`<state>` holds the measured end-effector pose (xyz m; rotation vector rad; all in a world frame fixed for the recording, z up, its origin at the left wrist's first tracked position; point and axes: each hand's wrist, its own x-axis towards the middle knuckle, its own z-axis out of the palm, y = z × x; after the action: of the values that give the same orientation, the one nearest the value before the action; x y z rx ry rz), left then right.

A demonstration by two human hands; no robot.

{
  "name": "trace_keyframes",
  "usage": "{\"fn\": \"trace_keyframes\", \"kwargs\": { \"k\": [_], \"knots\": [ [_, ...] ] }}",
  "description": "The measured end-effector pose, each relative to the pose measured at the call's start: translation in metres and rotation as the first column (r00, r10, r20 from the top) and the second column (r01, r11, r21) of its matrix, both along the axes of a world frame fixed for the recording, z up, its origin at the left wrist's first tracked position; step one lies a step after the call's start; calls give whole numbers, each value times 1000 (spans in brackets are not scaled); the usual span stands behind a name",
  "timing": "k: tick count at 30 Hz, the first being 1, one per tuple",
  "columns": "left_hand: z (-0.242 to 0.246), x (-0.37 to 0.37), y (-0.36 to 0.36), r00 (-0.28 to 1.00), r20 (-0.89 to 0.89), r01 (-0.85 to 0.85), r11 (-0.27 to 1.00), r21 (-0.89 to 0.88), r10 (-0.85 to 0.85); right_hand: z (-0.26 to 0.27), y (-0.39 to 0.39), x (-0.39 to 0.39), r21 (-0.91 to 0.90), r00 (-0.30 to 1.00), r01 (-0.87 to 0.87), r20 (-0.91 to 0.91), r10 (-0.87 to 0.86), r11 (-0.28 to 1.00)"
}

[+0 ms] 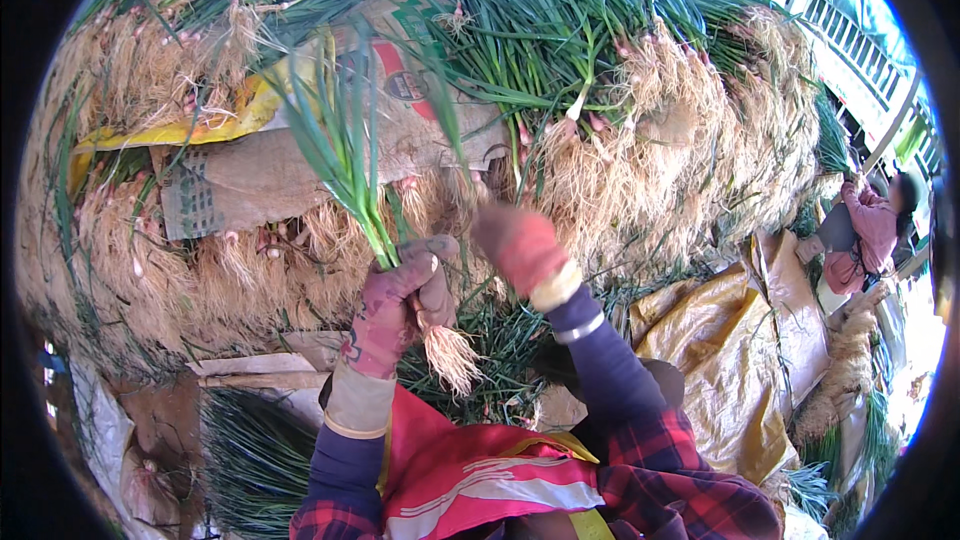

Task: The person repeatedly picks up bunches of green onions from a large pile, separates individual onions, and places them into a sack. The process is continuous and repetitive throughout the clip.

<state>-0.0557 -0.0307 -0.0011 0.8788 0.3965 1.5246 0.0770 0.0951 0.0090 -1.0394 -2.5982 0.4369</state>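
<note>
A few green onions (360, 210) with green leaves pointing up and pale roots hanging below are gripped in my gloved left hand (405, 300). To the right of it, my gloved right hand (517, 244) is blurred by motion. A blurred green leaf or stalk stands just above this hand; whether its fingers hold it I cannot tell. Behind both hands lies a large heap of green onions (570, 150), roots towards me. A printed burlap sack (247, 172) is spread over part of the heap. Loose green leaves (480, 397) lie below my hands.
A bundle of green onions (255, 457) lies at lower left. Yellowish woven sheeting (720, 360) is crumpled at right. Farther right, another person (862, 232) in pink sits by the heap, handling greens. A truck with a slatted side (855, 37) stands at upper right.
</note>
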Motion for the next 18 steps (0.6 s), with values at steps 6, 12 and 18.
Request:
{"fn": "trace_keyframes", "kwargs": {
  "k": [6,12,18],
  "knots": [
    [-4,4,7,990,-1,-135,967,-215,138,16,-5,48,-139,987,-9,-160,-13,990],
    [-11,14,14,996,60,-51,966,-254,68,108,99,41,-416,784,470,-207,-585,778],
    [-34,11,31,987,-82,-153,953,-261,136,63,90,44,92,937,324,-167,-307,941]
  ]
}}
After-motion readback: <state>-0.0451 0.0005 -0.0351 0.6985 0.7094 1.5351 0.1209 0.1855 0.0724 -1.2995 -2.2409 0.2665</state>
